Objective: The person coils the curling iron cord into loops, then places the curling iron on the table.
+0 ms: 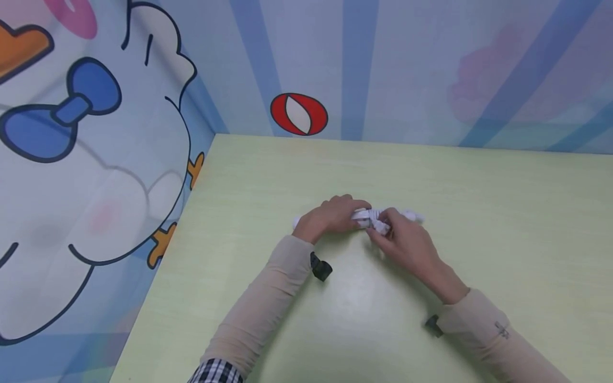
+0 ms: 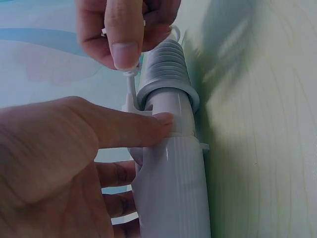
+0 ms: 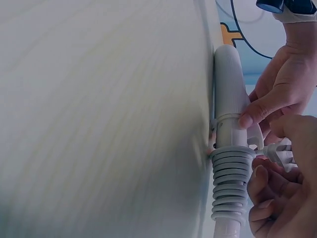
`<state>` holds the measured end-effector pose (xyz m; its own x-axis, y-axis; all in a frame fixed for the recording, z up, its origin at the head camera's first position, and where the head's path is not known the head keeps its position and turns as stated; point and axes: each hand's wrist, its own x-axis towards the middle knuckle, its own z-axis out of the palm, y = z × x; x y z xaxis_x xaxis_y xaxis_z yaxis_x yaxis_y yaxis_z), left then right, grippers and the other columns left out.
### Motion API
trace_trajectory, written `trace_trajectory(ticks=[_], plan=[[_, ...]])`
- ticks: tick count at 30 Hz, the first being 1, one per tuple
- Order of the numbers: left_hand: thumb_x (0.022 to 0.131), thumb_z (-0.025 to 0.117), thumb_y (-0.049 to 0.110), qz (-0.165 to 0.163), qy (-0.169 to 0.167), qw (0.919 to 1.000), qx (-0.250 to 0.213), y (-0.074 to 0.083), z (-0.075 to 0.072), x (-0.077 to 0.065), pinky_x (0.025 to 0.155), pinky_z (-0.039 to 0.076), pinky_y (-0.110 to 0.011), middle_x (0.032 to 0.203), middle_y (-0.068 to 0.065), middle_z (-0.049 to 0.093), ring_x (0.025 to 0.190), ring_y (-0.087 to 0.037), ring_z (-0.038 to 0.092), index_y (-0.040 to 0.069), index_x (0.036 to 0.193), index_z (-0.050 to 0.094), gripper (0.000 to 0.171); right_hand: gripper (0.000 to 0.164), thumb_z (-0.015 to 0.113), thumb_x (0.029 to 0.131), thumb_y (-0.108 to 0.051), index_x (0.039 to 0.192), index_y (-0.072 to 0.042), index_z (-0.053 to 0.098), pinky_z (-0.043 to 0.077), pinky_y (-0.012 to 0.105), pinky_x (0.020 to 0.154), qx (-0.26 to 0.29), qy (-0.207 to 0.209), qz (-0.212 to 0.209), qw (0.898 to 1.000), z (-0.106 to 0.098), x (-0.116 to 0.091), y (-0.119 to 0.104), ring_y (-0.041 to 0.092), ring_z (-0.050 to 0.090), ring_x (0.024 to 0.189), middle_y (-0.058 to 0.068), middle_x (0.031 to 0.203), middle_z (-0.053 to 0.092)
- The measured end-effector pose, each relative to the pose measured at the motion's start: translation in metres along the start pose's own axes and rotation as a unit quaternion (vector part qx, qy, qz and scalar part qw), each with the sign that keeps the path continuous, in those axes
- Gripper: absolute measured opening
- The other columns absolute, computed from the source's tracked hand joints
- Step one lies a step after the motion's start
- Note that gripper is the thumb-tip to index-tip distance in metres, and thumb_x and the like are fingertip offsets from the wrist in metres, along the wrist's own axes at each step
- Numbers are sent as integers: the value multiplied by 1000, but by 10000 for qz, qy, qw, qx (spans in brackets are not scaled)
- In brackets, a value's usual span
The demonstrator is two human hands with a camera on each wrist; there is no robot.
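Note:
A white rod-shaped appliance [image 1: 362, 215] lies lengthwise across the table, its thick smooth body [image 3: 229, 79] to the left and a narrower part to the right. Several turns of pale cord [image 3: 231, 168] wrap the narrower part. With its thumb on the joint beside the body and fingers curled round the far side, my left hand [image 1: 335, 214] grips the appliance. My right hand [image 1: 407, 242] pinches the white plug [image 3: 282, 152] between thumb and fingers, close beside the coils. A small lever-like piece [image 3: 254, 135] sticks out from the appliance near the left thumb.
The pale yellow-green table [image 1: 517, 223] meets a blue striped wall [image 1: 402, 69] at the back. On the left stands a cartoon-printed wall [image 1: 110, 213]. Small black cameras sit at the left wrist [image 1: 321, 267] and right wrist [image 1: 433, 325].

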<state>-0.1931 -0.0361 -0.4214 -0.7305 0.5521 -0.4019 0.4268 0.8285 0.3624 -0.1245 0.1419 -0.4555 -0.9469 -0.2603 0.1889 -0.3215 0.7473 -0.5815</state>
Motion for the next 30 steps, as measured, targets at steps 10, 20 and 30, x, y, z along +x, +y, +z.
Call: trace_trajectory(ticks=[10,20,30], plan=[[93,55,25,33,-35,10000,-36,1,-1,0,78,41,-33,115,-2,50,94,-16,46,27,135,45,44,25,63,86,-25,101,-6,57,42,32,59,-281,397,-153,9987,-10,7,1,16,48,70,6,91,57],[92,55,20,35,-107,9999,122,3,-1,1,80,41,-34,119,-4,49,96,-17,46,26,138,42,48,21,62,87,-20,101,-4,62,43,40,67,-231,494,-71,9985,-17,20,15,23,52,78,11,93,57],[92,57,18,239,-106,9996,114,3,-2,0,85,41,-33,121,-2,52,100,-14,48,24,135,46,45,30,57,91,-25,111,-3,58,44,40,67,142,-349,628,9973,-22,31,32,26,56,81,15,98,60]])
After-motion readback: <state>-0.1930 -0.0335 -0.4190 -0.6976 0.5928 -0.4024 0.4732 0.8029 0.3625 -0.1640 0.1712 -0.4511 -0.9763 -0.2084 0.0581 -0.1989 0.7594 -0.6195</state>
